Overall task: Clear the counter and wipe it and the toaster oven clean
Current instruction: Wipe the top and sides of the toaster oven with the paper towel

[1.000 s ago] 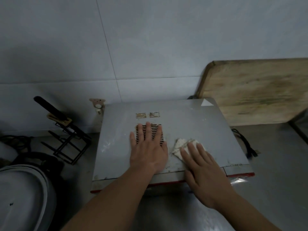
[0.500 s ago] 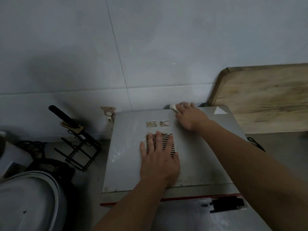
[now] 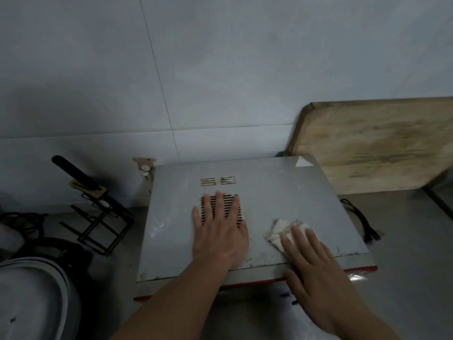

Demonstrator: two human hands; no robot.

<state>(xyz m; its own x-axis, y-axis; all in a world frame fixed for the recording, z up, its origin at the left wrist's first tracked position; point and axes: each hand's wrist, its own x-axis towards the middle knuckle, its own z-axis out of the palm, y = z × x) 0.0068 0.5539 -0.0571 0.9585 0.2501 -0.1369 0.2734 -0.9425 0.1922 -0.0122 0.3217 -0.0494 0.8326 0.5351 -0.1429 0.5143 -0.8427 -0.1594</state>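
The grey toaster oven [image 3: 277,192] with a red front strip stands on the steel counter [image 3: 411,253] against the tiled wall. My left hand [image 3: 219,235] lies flat on its top, fingers spread over the slotted vent. My right hand [image 3: 316,271] presses a crumpled white cloth [image 3: 282,229] onto the front right part of the oven's top, fingers laid over it. Pale smears and crumbs show along the top's front edge.
A large wooden cutting board [image 3: 375,146] leans on the wall at the right. A black power cord [image 3: 360,219] lies beside the oven. A black wire rack holding a black-handled knife [image 3: 98,207] stands at the left, with a grey round lid [image 3: 31,298] at the lower left.
My right hand drew the cloth from the oven top's back edge to its front right part. My left hand has stayed on the vent.
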